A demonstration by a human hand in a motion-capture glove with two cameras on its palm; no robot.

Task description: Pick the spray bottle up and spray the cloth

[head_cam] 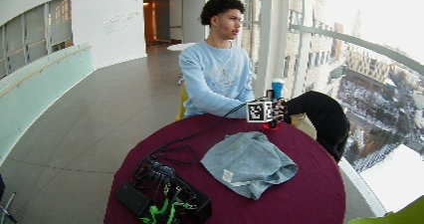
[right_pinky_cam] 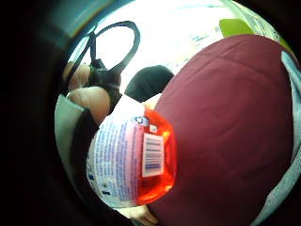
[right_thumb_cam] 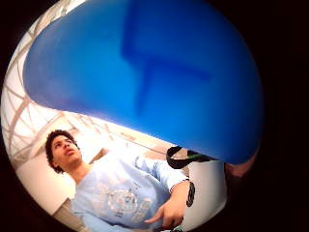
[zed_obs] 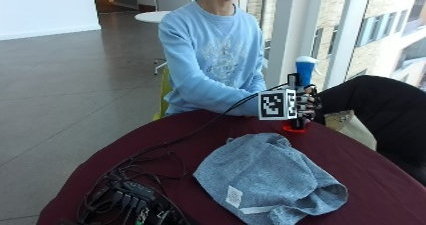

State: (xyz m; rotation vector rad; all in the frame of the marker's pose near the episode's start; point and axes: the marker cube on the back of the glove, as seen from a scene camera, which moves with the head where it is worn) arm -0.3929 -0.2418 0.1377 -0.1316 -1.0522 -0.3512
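Outside view: my gloved right hand (zed_obs: 305, 105) has its fingers curled round the spray bottle (zed_obs: 303, 75), upright at the table's (zed_obs: 373, 175) far edge, its base at the tabletop. The grey cloth (zed_obs: 266, 177) lies crumpled mid-table, near the bottle.

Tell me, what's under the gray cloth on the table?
The gray cloth lies crumpled on the maroon tablecloth, which shows all around it. Anything hidden beneath its folds cannot be seen.
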